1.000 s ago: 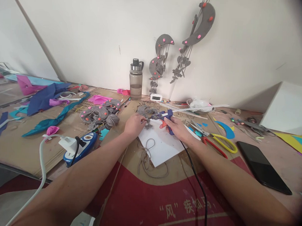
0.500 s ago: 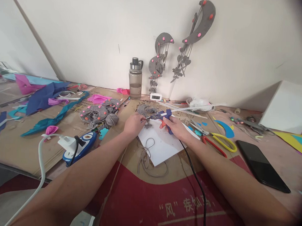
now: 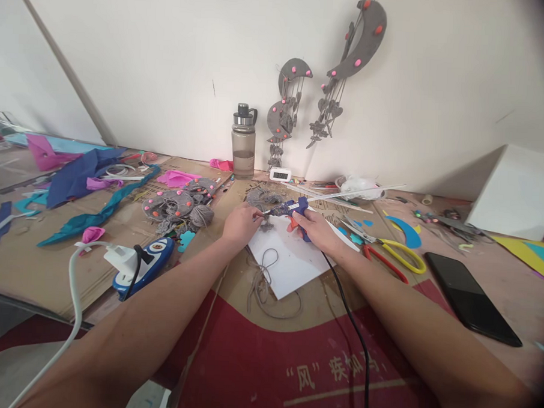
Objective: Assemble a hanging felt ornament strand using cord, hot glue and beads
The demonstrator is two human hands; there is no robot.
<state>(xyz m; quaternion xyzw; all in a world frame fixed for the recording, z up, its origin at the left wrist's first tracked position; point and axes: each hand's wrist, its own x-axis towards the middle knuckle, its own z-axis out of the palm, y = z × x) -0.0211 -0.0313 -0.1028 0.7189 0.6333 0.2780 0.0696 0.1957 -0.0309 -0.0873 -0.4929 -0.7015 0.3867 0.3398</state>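
Observation:
My right hand [image 3: 316, 230] is wrapped round a blue hot glue gun [image 3: 301, 206] with an orange trigger; a long glue stick [image 3: 353, 194] sticks out of its back. The nozzle points left, toward the fingertips of my left hand [image 3: 243, 227], which are pinched together. What they pinch is too small to make out; a small grey piece [image 3: 266, 226] shows right beside them. Under the glue gun lies a white sheet of paper [image 3: 291, 262]. Loose grey yarn [image 3: 262, 285] trails across the sheet's near left edge onto the cardboard.
Scissors with red and yellow handles [image 3: 400, 256] and a black phone [image 3: 470, 297] lie to the right. A bottle [image 3: 243, 142] and a small digital clock [image 3: 280, 174] stand near the wall. Leftward are a power strip [image 3: 150, 265] and grey moon shapes [image 3: 177, 203]. The black cord [image 3: 352, 325] runs toward me.

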